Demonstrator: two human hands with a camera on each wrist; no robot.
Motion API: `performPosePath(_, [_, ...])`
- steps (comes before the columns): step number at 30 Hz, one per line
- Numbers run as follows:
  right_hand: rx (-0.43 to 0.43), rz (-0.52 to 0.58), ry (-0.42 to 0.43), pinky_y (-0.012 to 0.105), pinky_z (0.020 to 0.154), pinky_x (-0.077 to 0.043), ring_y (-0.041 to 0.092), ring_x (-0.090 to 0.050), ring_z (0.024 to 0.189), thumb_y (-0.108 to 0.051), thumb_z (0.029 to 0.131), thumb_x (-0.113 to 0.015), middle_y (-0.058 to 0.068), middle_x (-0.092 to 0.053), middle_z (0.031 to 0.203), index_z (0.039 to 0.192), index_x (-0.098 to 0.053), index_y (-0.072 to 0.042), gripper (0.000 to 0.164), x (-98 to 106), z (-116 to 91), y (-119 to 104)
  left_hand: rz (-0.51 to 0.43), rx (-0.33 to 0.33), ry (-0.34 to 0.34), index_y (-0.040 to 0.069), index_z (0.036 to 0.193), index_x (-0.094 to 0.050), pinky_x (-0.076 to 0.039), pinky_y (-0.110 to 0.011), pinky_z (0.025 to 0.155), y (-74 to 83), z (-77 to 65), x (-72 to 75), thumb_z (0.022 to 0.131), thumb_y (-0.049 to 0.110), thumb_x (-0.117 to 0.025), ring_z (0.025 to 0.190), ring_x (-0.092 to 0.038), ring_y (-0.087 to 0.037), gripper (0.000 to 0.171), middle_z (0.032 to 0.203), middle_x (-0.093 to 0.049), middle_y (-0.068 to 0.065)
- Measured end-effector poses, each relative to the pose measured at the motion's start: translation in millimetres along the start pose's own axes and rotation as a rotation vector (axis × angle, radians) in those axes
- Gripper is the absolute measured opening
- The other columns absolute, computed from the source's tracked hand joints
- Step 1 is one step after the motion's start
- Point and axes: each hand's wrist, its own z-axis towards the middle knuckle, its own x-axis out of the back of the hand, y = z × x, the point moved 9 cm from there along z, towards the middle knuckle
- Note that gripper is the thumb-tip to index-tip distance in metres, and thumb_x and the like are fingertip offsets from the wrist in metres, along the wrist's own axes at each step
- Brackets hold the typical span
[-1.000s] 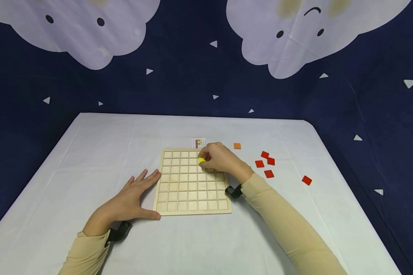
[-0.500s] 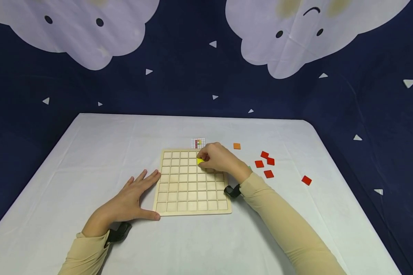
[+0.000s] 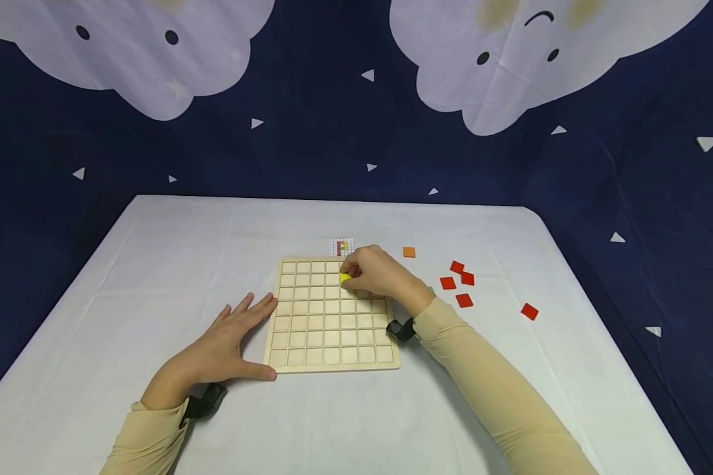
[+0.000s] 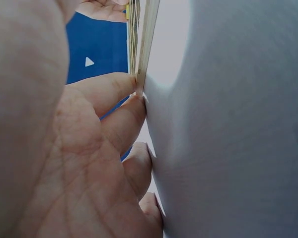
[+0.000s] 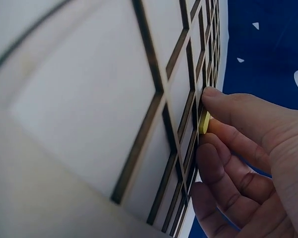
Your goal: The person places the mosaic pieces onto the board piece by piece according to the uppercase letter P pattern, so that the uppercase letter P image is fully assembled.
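Note:
A square wooden grid board lies on the table, its visible compartments bare except where the right hand works. My right hand pinches a yellow square tile over a compartment near the board's far edge. In the right wrist view the tile stands tilted between thumb and fingers, against the grid ridges. My left hand lies spread at the board's left side, thumb at the near left corner and index fingertip on the left edge. In the left wrist view its fingertips touch the board's edge and the tabletop.
A small pattern card with coloured squares lies behind the board. To the right are an orange tile, several red tiles and a lone red tile. A green piece peeks out behind the right wrist.
Over the last second the right hand has shifted slightly left with the yellow tile, and a sliver of green now shows by the wrist. The left hand has stayed in place.

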Motion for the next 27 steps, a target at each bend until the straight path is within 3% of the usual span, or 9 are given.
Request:
performPosePath(17, [0.005, -0.002, 0.000, 0.029, 0.089, -0.061, 0.014, -0.071, 0.096, -0.020, 0.094, -0.084, 0.005, -0.079, 0.105, 0.118, -0.080, -0.006, 0.028, 2, -2, 0, 0.014, 0.006, -0.008, 0.011, 0.169, -0.033, -0.006, -0.080, 0.125, -3.2, 0.5, -0.8, 0.067, 0.059, -0.097, 0.165, -0.012, -0.053, 0.131, 0.177, -0.029, -0.017])
performPosePath(23, [0.016, 0.005, 0.014, 0.033, 0.086, -0.059, 0.016, -0.068, 0.093, -0.023, 0.097, -0.081, 0.004, -0.077, 0.102, 0.122, -0.079, -0.007, 0.030, 20, -8, 10, 0.006, -0.001, -0.003, 0.010, 0.169, -0.034, -0.006, -0.080, 0.125, -1.5, -0.8, -0.4, 0.067, 0.058, -0.098, 0.165, -0.012, -0.053, 0.130, 0.177, -0.029, -0.016])
performPosePath(27, [-0.025, -0.022, 0.035, 0.038, 0.090, -0.060, 0.021, -0.069, 0.097, -0.023, 0.098, -0.080, 0.007, -0.076, 0.104, 0.126, -0.078, -0.007, 0.032, 40, -14, 28, -0.005, -0.010, -0.002, 0.010, 0.169, -0.034, -0.006, -0.080, 0.125, 0.9, -0.9, 0.4, 0.067, 0.057, -0.098, 0.164, -0.012, -0.054, 0.130, 0.177, -0.030, -0.017])
